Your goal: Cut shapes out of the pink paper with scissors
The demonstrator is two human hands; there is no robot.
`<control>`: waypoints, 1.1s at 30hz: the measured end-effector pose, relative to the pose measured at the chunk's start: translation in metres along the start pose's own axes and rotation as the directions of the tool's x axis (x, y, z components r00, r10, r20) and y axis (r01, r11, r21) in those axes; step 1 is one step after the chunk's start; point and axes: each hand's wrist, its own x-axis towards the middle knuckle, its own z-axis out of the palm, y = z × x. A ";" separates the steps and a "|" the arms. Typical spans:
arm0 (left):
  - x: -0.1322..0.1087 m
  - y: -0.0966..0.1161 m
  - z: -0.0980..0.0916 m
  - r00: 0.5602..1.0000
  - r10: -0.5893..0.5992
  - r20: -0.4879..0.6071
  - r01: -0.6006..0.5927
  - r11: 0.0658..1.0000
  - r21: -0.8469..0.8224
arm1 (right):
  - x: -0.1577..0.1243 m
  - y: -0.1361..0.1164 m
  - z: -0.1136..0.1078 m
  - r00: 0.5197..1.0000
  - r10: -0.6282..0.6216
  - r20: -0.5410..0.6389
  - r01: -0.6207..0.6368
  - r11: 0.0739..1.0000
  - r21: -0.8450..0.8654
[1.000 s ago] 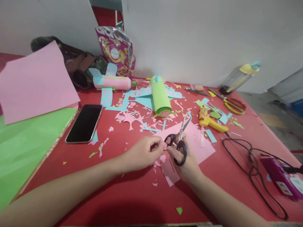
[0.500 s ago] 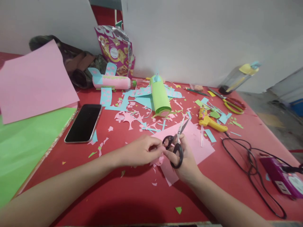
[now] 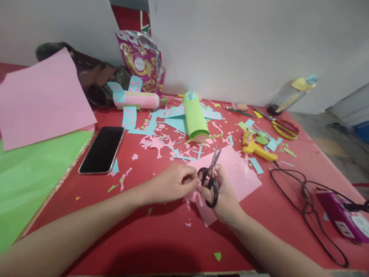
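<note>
My right hand [image 3: 225,194] grips black-handled scissors [image 3: 211,177], blades closed and pointing away and up. My left hand [image 3: 173,184] is pinched on a small pink paper piece [image 3: 193,197] right beside the scissor handles, so the two hands touch. Under both hands a pink paper sheet [image 3: 239,173] lies flat on the red table [image 3: 161,238]. Pink scraps are scattered around my hands.
A green paper-wrapped cylinder [image 3: 195,117] and a pink bottle plane [image 3: 135,99] lie farther back among blue and pink cuttings. A phone [image 3: 103,149] lies left, by green and pink sheets [image 3: 43,100]. To the right are a yellow glue gun [image 3: 256,148], red scissors [image 3: 281,125], a black cord [image 3: 305,200] and a purple box [image 3: 344,219].
The scissor blades have closed and swung slightly left. Both hands shifted a little left and closer together over the pink piece.
</note>
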 end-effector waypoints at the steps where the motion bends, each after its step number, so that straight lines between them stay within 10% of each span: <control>1: 0.000 0.000 -0.001 1.000 0.001 -0.018 -0.001 1.000 -0.008 | 0.000 0.000 0.000 1.000 -0.006 -0.018 0.006 1.000 -0.008; 33: 0.000 0.003 0.000 0.994 -0.039 -0.099 0.038 0.999 -0.020 | -0.001 -0.002 0.000 0.994 -0.079 -0.073 0.077 0.996 -0.036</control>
